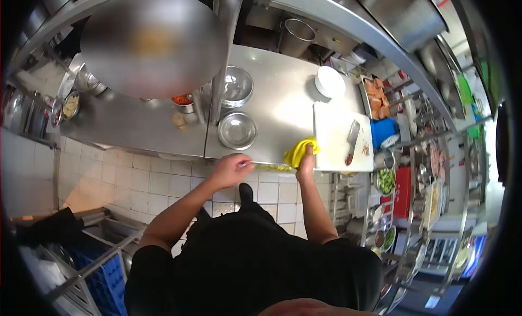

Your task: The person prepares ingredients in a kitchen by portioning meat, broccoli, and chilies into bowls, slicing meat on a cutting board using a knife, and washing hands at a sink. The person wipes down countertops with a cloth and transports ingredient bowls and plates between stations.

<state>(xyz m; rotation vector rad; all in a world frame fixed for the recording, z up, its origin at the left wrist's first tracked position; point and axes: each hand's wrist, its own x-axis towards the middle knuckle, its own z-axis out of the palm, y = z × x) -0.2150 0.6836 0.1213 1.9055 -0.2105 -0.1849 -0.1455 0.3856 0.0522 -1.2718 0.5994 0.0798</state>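
Yellow cloth (296,153): bunched up in the right hand (307,162), at the near edge of the steel counter (280,112), to the right of the left hand (231,171).
Right hand: closed around the cloth, thumb uppermost; how tightly the fingers grip is hidden.
Left hand: fingers curled, tips drawn together at the counter's edge; something small and pale shows at the fingertips, but I cannot tell what it is or whether it is gripped.
Cutting board (333,132): white, flat on the counter, just right of the right hand and reaching beyond it.
Cleaver (353,132): lying on the board, to the right of the right hand, brown handle pointing back toward the person; small scraps (366,149) sit right of the handle.
Near steel bowl (237,130): just beyond the left hand, on the counter.
Far steel bowl (237,86): behind the near one, further from the left hand.
White bowl (330,82): well beyond the right hand, past the board's far edge.
Green vegetables (386,181): in a container well right of the right hand.
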